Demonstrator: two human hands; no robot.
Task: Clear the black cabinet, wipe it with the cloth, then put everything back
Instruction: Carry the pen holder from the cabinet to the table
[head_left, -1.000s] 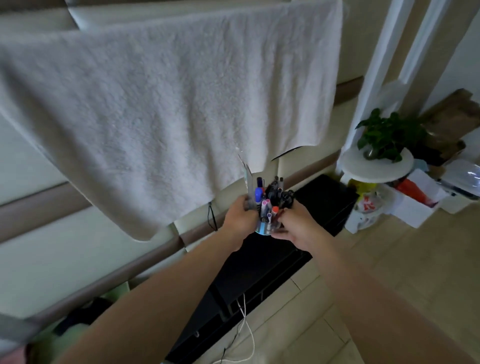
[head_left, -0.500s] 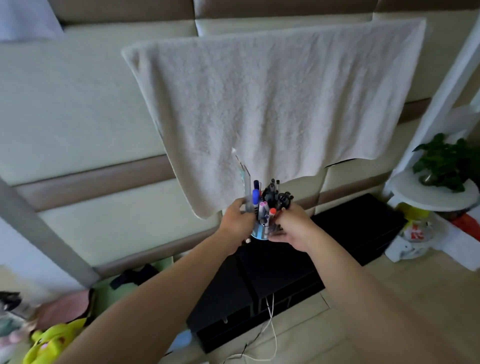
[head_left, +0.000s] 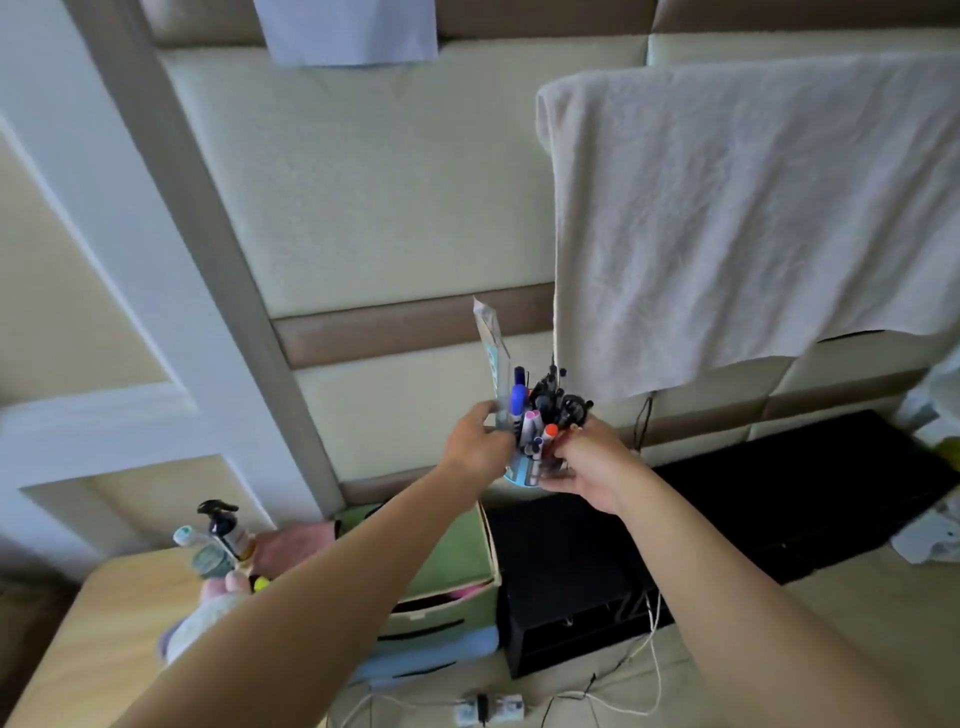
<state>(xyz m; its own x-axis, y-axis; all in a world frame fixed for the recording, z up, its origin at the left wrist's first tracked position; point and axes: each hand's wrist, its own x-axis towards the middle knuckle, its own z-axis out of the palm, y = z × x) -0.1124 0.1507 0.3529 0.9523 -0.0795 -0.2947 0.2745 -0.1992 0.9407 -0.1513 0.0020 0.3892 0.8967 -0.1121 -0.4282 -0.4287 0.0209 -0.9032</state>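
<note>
Pale wood table top (head_left: 93, 639) sits at near left, with a spray bottle (head_left: 227, 530) and other small bottles at its far edge, all blurred. Green fabric storage box (head_left: 447, 561) stands to the right, just beside the left end of the black cabinet (head_left: 779, 499). Left hand (head_left: 475, 449) grasps the left side of the pen cup (head_left: 522, 475), fingers curled round it. Cup is held upright in the air over the cabinet's left part, packed with markers, pens and a clear ruler. Right hand (head_left: 587, 462) grips the cup's right side, fingers wrapped under its base. Cabinet stands low on the floor against the padded wall. White towel (head_left: 753, 218) hangs on the wall above it, far right.
</note>
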